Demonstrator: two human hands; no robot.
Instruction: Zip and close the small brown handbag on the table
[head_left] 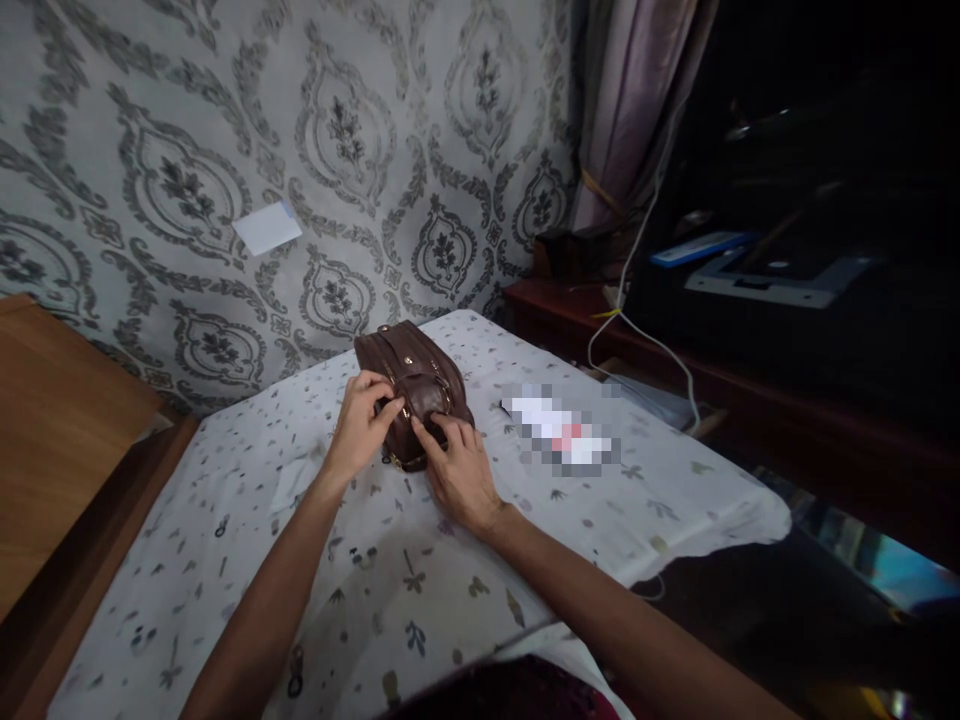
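A brown leather-look handbag (406,364) with gold-coloured studs and zips lies on a white patterned sheet (360,610). My left hand (361,422) is at the bag's near left part, thumb and fingertips pinched together by a zip. Whether a zip pull sits between those fingertips is too small to make out. Across the near right end of the bag, my right hand (463,472) grips it with curled fingers, its thumb and forefinger pressing close to the front pocket. The bag's underside is hidden.
To the right of the bag lies a pixelated white and red item (559,425). A white cable (637,250) hangs by the dark red shelf (551,300) on the right. At left stands a wooden panel (67,430); the patterned wall (345,120) rises behind.
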